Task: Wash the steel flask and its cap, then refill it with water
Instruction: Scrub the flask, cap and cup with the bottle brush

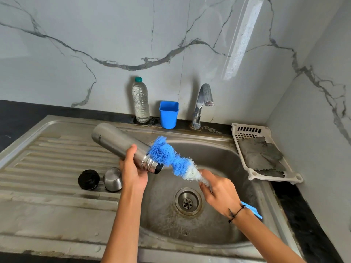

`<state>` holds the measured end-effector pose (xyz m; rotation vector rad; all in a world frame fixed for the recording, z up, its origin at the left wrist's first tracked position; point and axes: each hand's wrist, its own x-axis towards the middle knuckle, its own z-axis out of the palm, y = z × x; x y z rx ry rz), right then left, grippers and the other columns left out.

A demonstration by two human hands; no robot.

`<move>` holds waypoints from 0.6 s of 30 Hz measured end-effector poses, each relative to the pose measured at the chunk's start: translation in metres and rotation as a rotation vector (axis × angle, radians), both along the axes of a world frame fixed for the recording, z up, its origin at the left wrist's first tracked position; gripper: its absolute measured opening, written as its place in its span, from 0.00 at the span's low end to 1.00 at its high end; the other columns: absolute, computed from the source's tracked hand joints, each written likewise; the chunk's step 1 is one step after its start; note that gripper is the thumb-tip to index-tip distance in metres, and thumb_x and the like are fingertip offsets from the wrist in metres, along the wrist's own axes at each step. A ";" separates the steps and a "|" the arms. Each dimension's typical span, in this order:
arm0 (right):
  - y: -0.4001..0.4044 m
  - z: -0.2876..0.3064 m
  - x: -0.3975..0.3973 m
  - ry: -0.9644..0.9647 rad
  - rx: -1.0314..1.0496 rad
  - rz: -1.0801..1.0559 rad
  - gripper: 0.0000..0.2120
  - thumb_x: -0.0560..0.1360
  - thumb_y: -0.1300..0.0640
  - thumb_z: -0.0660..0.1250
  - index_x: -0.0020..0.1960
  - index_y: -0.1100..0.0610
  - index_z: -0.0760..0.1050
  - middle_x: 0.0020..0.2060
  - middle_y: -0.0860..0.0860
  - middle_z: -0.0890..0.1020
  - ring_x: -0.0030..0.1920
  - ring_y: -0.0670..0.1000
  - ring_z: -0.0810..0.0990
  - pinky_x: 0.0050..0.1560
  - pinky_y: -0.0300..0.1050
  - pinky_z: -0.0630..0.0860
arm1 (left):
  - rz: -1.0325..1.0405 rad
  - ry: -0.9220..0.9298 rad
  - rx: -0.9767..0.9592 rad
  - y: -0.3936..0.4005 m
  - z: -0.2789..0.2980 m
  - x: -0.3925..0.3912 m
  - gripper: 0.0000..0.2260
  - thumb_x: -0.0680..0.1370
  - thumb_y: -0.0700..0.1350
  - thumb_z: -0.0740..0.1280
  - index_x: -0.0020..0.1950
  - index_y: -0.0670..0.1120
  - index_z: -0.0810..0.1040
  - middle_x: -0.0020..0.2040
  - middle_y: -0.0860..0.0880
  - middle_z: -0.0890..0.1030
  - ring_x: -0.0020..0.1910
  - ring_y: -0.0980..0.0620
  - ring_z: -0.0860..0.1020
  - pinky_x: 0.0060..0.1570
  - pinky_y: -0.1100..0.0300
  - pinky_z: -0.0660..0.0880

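My left hand grips the steel flask near its threaded neck, holding it tilted over the sink's left edge with the open mouth pointing down to the right. My right hand holds a blue and white bottle brush by its handle. The bristles lie against the outside of the flask's neck, beside the mouth. On the ribbed drainboard to the left lie the black inner stopper and the steel cap, side by side.
The steel sink basin with its drain lies below my hands. Behind it stand the tap, a blue cup and a plastic water bottle. A white rack with grey cloths sits at the right.
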<state>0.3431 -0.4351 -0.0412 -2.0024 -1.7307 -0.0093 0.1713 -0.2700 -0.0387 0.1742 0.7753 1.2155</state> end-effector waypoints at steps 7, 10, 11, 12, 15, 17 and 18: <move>-0.007 0.004 -0.003 0.026 -0.001 0.100 0.11 0.70 0.52 0.59 0.51 0.51 0.69 0.24 0.46 0.70 0.24 0.55 0.72 0.22 0.43 0.70 | -0.052 0.015 0.176 0.005 0.002 -0.011 0.18 0.74 0.38 0.67 0.63 0.47 0.72 0.49 0.49 0.79 0.48 0.51 0.79 0.48 0.52 0.77; -0.004 -0.005 -0.004 0.041 -0.031 0.081 0.11 0.71 0.49 0.56 0.52 0.49 0.67 0.26 0.49 0.73 0.27 0.58 0.73 0.26 0.44 0.71 | -0.069 0.047 0.243 0.002 0.003 -0.010 0.16 0.76 0.34 0.63 0.56 0.55 0.73 0.48 0.51 0.80 0.48 0.52 0.79 0.51 0.54 0.76; -0.003 -0.008 -0.001 0.065 -0.053 0.041 0.12 0.71 0.49 0.56 0.53 0.49 0.68 0.26 0.49 0.73 0.28 0.60 0.74 0.29 0.47 0.72 | -0.072 0.048 0.274 0.001 0.004 -0.011 0.18 0.76 0.34 0.63 0.58 0.56 0.73 0.49 0.51 0.80 0.49 0.52 0.79 0.51 0.55 0.76; -0.002 -0.011 0.001 0.085 -0.084 0.000 0.15 0.71 0.48 0.56 0.55 0.50 0.70 0.27 0.50 0.74 0.30 0.61 0.75 0.31 0.49 0.74 | -0.084 0.043 0.306 0.002 0.004 -0.014 0.20 0.76 0.34 0.63 0.62 0.55 0.73 0.50 0.51 0.80 0.50 0.52 0.79 0.52 0.55 0.76; -0.002 -0.010 0.004 0.085 -0.112 -0.055 0.17 0.71 0.50 0.58 0.58 0.52 0.72 0.27 0.49 0.73 0.32 0.62 0.76 0.34 0.53 0.75 | -0.123 0.012 0.363 0.004 0.002 -0.019 0.21 0.75 0.34 0.63 0.66 0.50 0.71 0.50 0.50 0.80 0.54 0.49 0.77 0.57 0.50 0.74; -0.004 -0.004 0.001 0.082 -0.056 -0.009 0.13 0.71 0.53 0.61 0.55 0.50 0.70 0.24 0.44 0.67 0.27 0.59 0.73 0.29 0.51 0.74 | -0.138 -0.033 0.326 0.005 0.002 -0.019 0.15 0.75 0.36 0.63 0.61 0.47 0.72 0.47 0.50 0.80 0.52 0.48 0.77 0.57 0.50 0.74; -0.005 0.000 -0.001 0.080 -0.042 0.019 0.13 0.70 0.55 0.62 0.54 0.49 0.69 0.22 0.43 0.64 0.26 0.58 0.72 0.27 0.49 0.73 | -0.140 -0.049 0.292 0.006 0.003 -0.018 0.14 0.75 0.38 0.65 0.60 0.47 0.72 0.46 0.49 0.80 0.51 0.49 0.77 0.57 0.49 0.74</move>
